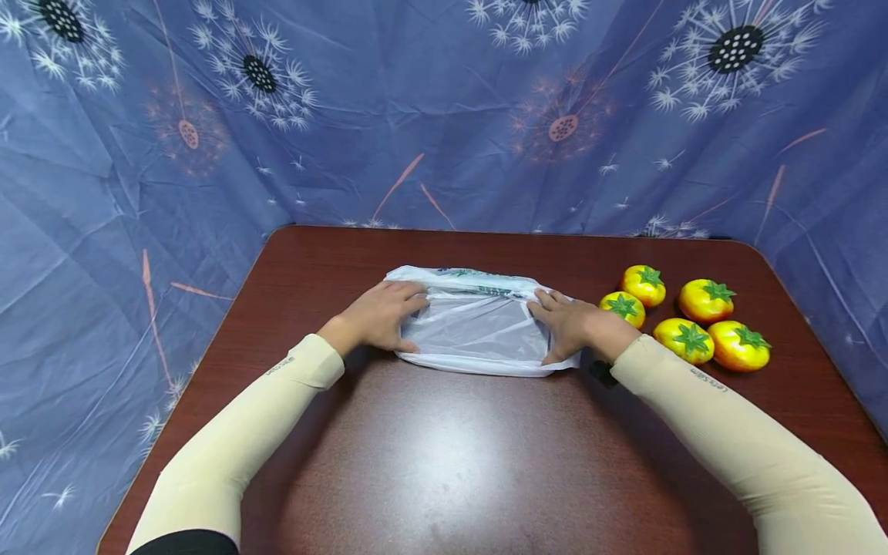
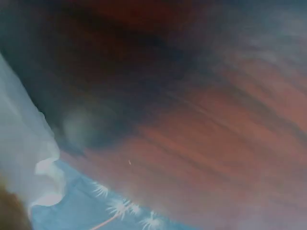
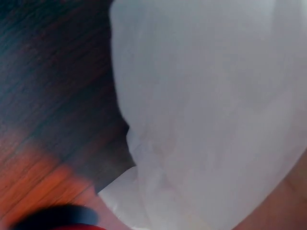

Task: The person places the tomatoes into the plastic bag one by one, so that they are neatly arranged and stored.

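Five yellow-and-red fruits [image 1: 683, 341] with green leafy tops sit grouped toward the far right corner of the dark red-brown table [image 1: 444, 462], whose far corners are rounded; blue cloth [image 1: 388, 92] printed with dandelions hangs beyond its far, left and right edges

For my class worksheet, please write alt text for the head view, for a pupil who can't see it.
A person's left grip and right grip touch opposite ends of a white plastic bag on a brown table. Five yellow-red, green-topped fruit-like objects sit at the right; a blue dandelion-print cloth hangs behind.
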The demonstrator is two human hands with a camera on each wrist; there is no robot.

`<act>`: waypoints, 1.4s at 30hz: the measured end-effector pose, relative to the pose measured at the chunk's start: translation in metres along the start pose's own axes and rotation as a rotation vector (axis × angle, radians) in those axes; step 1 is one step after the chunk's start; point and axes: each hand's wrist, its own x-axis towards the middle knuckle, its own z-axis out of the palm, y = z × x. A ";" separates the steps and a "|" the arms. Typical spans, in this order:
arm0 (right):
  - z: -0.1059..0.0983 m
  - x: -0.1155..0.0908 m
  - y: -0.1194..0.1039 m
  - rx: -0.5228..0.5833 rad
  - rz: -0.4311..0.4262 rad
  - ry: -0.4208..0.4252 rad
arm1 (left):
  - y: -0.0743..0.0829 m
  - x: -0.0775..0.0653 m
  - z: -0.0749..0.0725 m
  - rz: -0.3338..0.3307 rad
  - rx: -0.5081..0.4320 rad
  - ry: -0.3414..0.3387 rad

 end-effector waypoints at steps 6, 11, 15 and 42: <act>-0.002 -0.001 -0.002 -0.025 0.027 -0.006 | 0.000 0.002 -0.003 0.082 0.155 0.063; 0.000 0.001 -0.002 -0.017 0.015 -0.022 | -0.004 0.001 0.000 -0.041 -0.038 -0.145; 0.002 0.001 0.000 -0.014 0.010 -0.020 | -0.007 -0.001 0.007 -0.073 -0.141 -0.150; -0.001 -0.004 -0.002 -0.085 0.037 -0.020 | -0.002 -0.011 0.010 -0.098 -0.223 -0.221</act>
